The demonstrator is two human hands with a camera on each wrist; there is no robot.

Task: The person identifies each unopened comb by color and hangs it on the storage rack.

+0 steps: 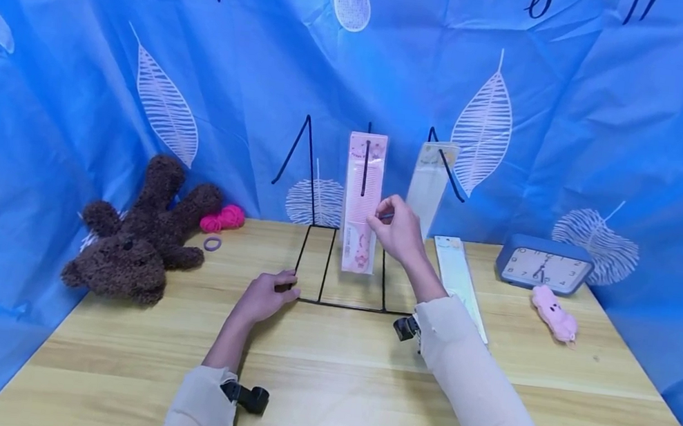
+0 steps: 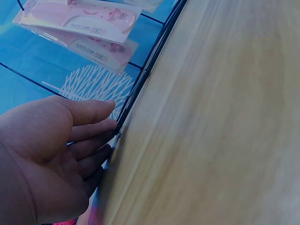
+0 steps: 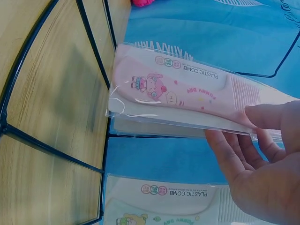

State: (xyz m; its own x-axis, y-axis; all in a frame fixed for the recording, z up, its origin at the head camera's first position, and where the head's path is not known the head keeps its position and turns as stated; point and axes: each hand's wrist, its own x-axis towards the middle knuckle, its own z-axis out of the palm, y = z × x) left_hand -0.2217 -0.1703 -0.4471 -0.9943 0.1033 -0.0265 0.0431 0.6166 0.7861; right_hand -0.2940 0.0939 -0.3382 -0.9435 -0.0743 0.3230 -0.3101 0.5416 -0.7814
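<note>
Pinching pink comb (image 3: 199,96) — right hand (image 1: 398,231); left hand (image 1: 264,296), fingers relaxed, touches rack (image 3: 51,150) — bear (image 1: 138,244), clock (image 1: 542,267) flanking.

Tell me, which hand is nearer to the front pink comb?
Right. The right hand pinches the front pink comb by its package edge; the left hand is off to its left, touching a corner of the black rack.

In the right wrist view, the right hand (image 3: 265,183) partly hides the packaged pink comb (image 3: 187,96).

comb pkt (image 3: 197,105): glossy plastic | rack (image 1: 352,307): smooth mtl | tbl (image 1: 323,385): wood-grain | bear (image 1: 127,256): rough plush
</note>
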